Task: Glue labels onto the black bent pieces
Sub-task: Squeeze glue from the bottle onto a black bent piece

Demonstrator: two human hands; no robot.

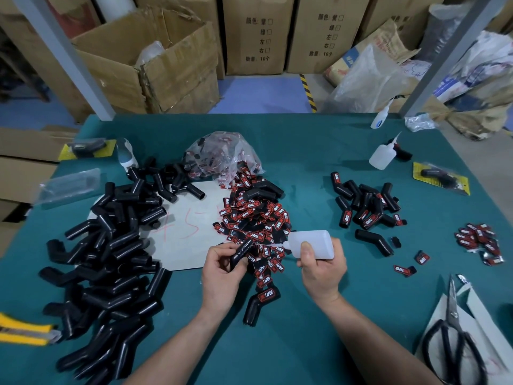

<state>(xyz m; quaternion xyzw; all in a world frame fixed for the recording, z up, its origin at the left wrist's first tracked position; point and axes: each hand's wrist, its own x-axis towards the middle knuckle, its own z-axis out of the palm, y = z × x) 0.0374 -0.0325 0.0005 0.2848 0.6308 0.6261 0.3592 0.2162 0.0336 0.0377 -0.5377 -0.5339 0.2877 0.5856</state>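
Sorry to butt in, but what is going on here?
A person's left hand holds one black bent piece, while the right hand grips a glue bottle with its nozzle pointed at that piece. Loose labels lie heaped beyond the hands; labelled pieces sit to the right, plain ones to the left.

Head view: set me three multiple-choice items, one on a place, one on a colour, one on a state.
1. Where do the scissors lie? A. At the table's near right corner. B. On the label pile. C. In a box.
2. The utility knife's colour? A. Red. B. Yellow. C. White.
3. What is the right hand doing? A. Resting flat. B. Holding a label. C. Gripping the glue bottle.
1 A: they lie on white card at lower right. 2 B: its yellow body shows at the left edge. 3 C: it grips the bottle, nozzle toward the black bent piece in the left hand.
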